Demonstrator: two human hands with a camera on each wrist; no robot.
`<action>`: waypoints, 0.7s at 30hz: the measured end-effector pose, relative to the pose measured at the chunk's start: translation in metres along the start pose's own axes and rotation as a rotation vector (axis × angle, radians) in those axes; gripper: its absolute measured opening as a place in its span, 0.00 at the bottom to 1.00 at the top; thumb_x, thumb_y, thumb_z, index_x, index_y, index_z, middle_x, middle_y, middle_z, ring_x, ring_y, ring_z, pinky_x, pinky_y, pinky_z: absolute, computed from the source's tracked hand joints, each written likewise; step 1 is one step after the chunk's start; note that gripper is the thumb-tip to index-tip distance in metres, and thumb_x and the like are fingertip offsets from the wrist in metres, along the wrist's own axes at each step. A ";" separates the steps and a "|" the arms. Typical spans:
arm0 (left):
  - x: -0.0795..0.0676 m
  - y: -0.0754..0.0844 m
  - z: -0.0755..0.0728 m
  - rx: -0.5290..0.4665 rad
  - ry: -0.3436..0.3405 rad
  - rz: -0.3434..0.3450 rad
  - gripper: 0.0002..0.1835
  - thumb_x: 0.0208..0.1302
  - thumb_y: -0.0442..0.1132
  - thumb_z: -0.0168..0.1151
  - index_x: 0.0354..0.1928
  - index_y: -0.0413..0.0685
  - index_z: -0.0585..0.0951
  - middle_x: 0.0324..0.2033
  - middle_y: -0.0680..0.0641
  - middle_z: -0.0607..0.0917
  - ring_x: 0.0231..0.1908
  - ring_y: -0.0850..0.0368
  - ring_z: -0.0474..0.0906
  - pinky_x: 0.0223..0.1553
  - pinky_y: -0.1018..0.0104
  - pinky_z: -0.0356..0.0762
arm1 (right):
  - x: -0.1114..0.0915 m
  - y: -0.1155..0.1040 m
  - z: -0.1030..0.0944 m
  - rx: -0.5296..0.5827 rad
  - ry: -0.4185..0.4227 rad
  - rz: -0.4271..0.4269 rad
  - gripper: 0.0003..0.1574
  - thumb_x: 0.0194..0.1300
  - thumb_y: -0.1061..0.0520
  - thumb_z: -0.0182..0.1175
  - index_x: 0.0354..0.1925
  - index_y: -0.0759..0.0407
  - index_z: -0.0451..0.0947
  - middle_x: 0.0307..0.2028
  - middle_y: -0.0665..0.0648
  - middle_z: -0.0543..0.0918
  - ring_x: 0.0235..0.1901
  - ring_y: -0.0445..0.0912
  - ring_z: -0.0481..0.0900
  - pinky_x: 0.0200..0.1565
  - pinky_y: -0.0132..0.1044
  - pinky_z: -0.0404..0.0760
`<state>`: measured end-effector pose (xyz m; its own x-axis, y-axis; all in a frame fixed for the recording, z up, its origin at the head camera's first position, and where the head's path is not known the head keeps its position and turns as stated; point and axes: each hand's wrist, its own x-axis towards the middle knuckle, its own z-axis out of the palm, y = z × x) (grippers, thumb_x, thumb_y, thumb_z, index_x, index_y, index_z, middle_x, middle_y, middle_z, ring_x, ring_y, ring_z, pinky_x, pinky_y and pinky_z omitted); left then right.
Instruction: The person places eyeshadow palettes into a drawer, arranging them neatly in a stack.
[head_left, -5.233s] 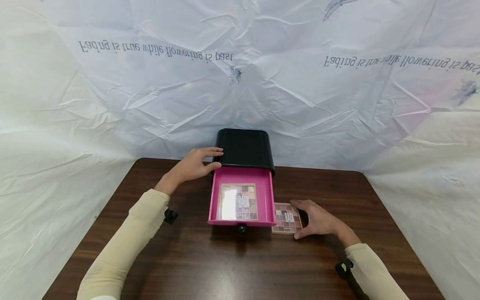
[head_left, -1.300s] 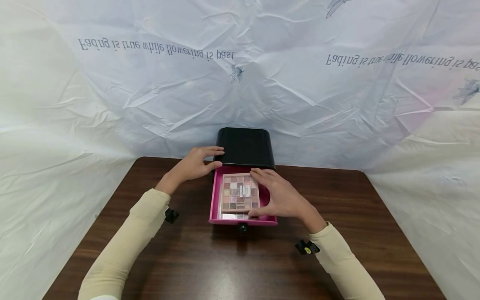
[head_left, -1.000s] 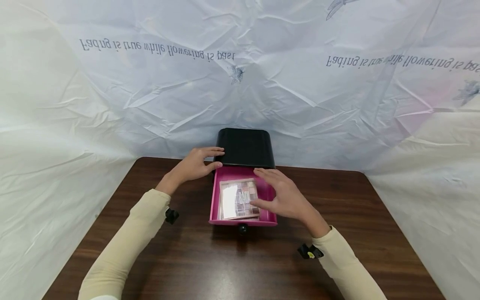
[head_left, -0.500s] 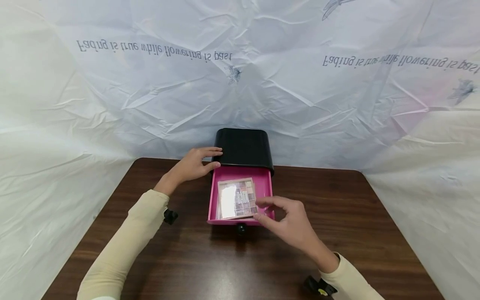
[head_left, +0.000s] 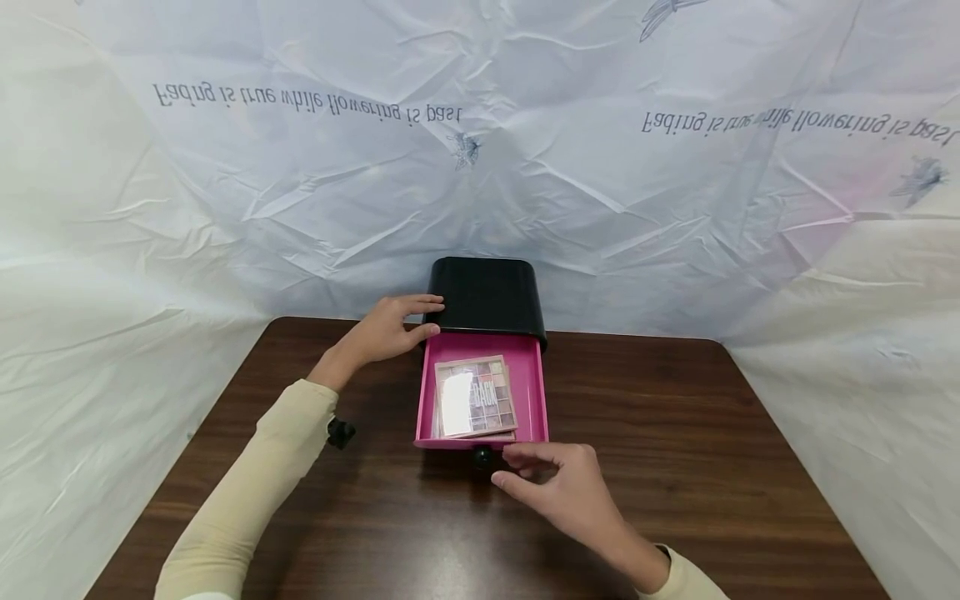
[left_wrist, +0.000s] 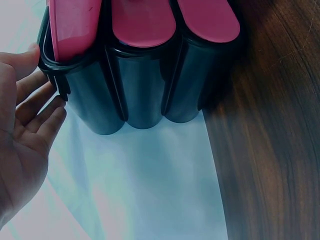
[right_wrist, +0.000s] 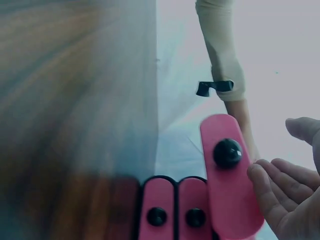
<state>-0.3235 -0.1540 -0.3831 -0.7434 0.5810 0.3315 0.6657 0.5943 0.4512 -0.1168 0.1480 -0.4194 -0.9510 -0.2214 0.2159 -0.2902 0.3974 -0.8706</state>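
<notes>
A black cabinet (head_left: 487,296) stands at the table's far edge, its pink top drawer (head_left: 529,392) pulled out. Inside lies an eyeshadow palette (head_left: 476,396) marked BACK, slightly turned, stacked on a second palette (head_left: 511,436) that it mostly covers. My left hand (head_left: 382,332) touches the cabinet's left side near the front, fingers extended; the left wrist view shows its fingertips at the black edge. My right hand (head_left: 564,487) holds nothing. Its thumb and fingers are spread apart beside the drawer's black knob (head_left: 482,457), with fingertips right at the drawer front in the right wrist view.
Two lower pink drawers (right_wrist: 159,200) sit pushed in beneath the top one, each with a black knob. Brown wood-grain tabletop (head_left: 360,517) extends around the cabinet. A white printed sheet (head_left: 480,192) hangs close behind it.
My right hand lifted a palette from the table's right side, laid it on the one in the drawer and let go. It then moved forward to the knob. The left hand stayed put.
</notes>
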 end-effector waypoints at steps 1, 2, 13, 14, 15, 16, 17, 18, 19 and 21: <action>0.000 0.000 0.000 -0.001 0.001 -0.002 0.25 0.73 0.47 0.64 0.67 0.44 0.79 0.68 0.43 0.77 0.67 0.46 0.74 0.57 0.50 0.80 | -0.001 0.002 0.002 -0.013 0.005 0.008 0.18 0.56 0.42 0.78 0.41 0.50 0.91 0.39 0.47 0.91 0.33 0.38 0.87 0.38 0.35 0.87; 0.000 0.000 0.000 -0.003 0.000 -0.006 0.25 0.73 0.47 0.64 0.67 0.45 0.79 0.68 0.43 0.77 0.67 0.46 0.74 0.57 0.50 0.80 | -0.002 0.004 0.004 -0.019 0.008 0.015 0.17 0.55 0.42 0.78 0.40 0.48 0.91 0.38 0.46 0.91 0.32 0.37 0.87 0.37 0.34 0.86; 0.000 0.001 -0.003 0.006 -0.005 -0.012 0.25 0.74 0.48 0.63 0.67 0.44 0.79 0.69 0.44 0.76 0.66 0.46 0.75 0.57 0.50 0.79 | -0.004 0.034 0.028 0.057 -0.044 0.056 0.24 0.59 0.47 0.76 0.43 0.65 0.89 0.38 0.59 0.91 0.33 0.42 0.89 0.35 0.32 0.86; 0.000 0.002 -0.003 0.006 -0.004 -0.013 0.25 0.73 0.48 0.63 0.67 0.45 0.79 0.69 0.44 0.76 0.66 0.46 0.75 0.57 0.50 0.79 | -0.004 0.036 0.030 0.072 -0.041 0.066 0.23 0.59 0.47 0.77 0.44 0.64 0.89 0.38 0.59 0.91 0.33 0.43 0.90 0.36 0.32 0.86; 0.000 0.002 -0.003 0.006 -0.005 -0.012 0.25 0.73 0.48 0.63 0.67 0.45 0.79 0.69 0.43 0.76 0.66 0.46 0.75 0.57 0.50 0.79 | -0.003 0.037 0.032 0.087 -0.037 0.073 0.23 0.59 0.48 0.77 0.44 0.65 0.89 0.38 0.59 0.91 0.33 0.44 0.90 0.36 0.32 0.86; 0.000 0.002 -0.003 0.006 -0.004 -0.011 0.26 0.73 0.48 0.63 0.67 0.45 0.79 0.69 0.43 0.76 0.66 0.46 0.75 0.57 0.50 0.79 | -0.002 0.038 0.034 0.103 -0.031 0.077 0.22 0.59 0.49 0.77 0.44 0.65 0.89 0.38 0.59 0.91 0.34 0.44 0.90 0.36 0.32 0.86; 0.000 0.003 -0.003 0.002 -0.005 -0.012 0.26 0.73 0.48 0.63 0.67 0.44 0.79 0.69 0.43 0.76 0.66 0.46 0.75 0.57 0.50 0.80 | -0.002 0.038 0.037 0.120 -0.028 0.082 0.22 0.59 0.49 0.77 0.45 0.65 0.88 0.38 0.58 0.91 0.34 0.44 0.90 0.37 0.32 0.86; 0.000 0.003 -0.003 0.001 -0.006 -0.013 0.26 0.73 0.48 0.63 0.68 0.45 0.79 0.69 0.43 0.76 0.65 0.46 0.75 0.56 0.50 0.80 | -0.001 0.039 0.039 0.138 -0.021 0.086 0.22 0.59 0.50 0.77 0.45 0.65 0.88 0.37 0.58 0.91 0.34 0.44 0.90 0.37 0.32 0.86; 0.000 0.003 -0.003 0.000 -0.007 -0.014 0.26 0.73 0.48 0.63 0.68 0.45 0.79 0.69 0.43 0.76 0.64 0.46 0.77 0.55 0.51 0.80 | -0.001 0.039 0.041 0.154 -0.015 0.090 0.23 0.59 0.50 0.77 0.45 0.65 0.88 0.37 0.57 0.91 0.35 0.44 0.90 0.38 0.32 0.86; 0.000 0.003 -0.002 0.001 -0.006 -0.014 0.26 0.73 0.49 0.63 0.68 0.45 0.79 0.69 0.44 0.76 0.59 0.48 0.80 0.52 0.53 0.81 | -0.001 0.039 0.045 0.183 -0.005 0.096 0.23 0.59 0.50 0.77 0.46 0.65 0.88 0.36 0.56 0.91 0.36 0.44 0.90 0.39 0.32 0.86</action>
<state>-0.3210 -0.1534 -0.3799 -0.7524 0.5757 0.3201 0.6551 0.6033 0.4548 -0.1224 0.1235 -0.4739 -0.9727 -0.1946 0.1263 -0.1735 0.2486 -0.9530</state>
